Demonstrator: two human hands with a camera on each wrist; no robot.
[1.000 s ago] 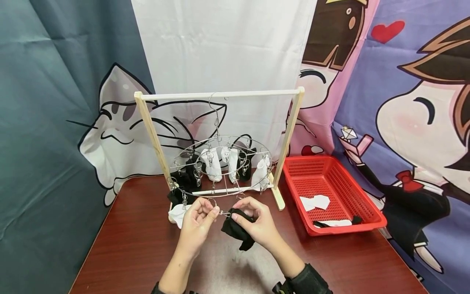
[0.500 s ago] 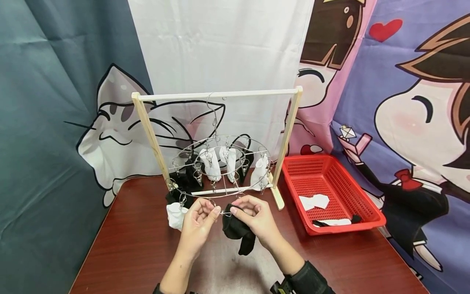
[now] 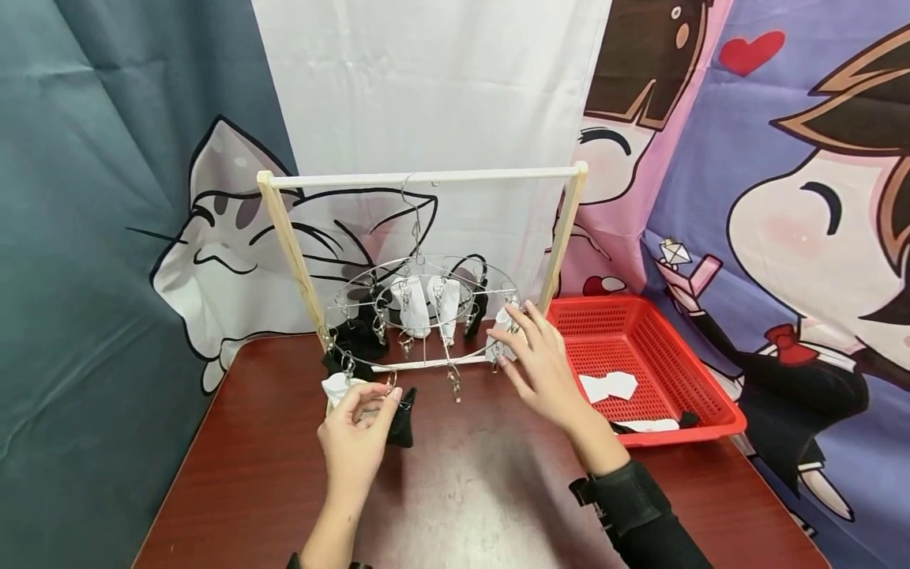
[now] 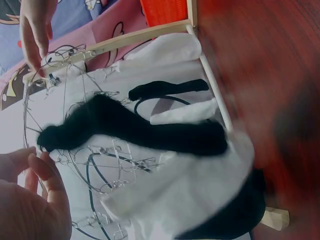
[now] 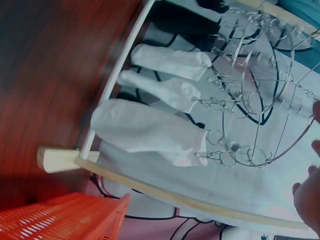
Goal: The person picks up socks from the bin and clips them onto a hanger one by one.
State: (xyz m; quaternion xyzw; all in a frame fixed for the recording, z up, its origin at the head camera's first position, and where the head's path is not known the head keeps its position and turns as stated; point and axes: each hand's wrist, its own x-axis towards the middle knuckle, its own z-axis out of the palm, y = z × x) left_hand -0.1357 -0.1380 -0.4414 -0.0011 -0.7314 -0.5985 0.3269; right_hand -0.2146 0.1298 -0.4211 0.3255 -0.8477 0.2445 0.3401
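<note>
At the front left of the round wire sock hanger (image 3: 424, 364), my left hand (image 3: 355, 431) pinches a small metal clip (image 3: 391, 387) between thumb and fingers. From that clip hangs a black sock (image 4: 150, 135), partly hidden behind the hand in the head view (image 3: 402, 427). My right hand (image 3: 543, 371) is at the hanger's right side, fingers spread, with the fingertips right by the ring's edge; nothing is in it. White socks (image 5: 150, 127) and black socks (image 3: 362, 336) hang from other clips around the ring, and an unoccupied clip (image 3: 454, 383) dangles at the front.
A wooden frame (image 3: 291, 249) carries the hanger by its hook (image 3: 412, 194) on the top bar. To the right stands a red basket (image 3: 668, 356) with a white sock (image 3: 609, 386) and a black-and-white piece (image 3: 657, 424) inside. A patterned curtain (image 3: 455, 87) hangs behind.
My right hand has let go of the black sock and moved up and right to the ring's edge. The left hand, with the clip and sock, has shifted left as the ring turned.
</note>
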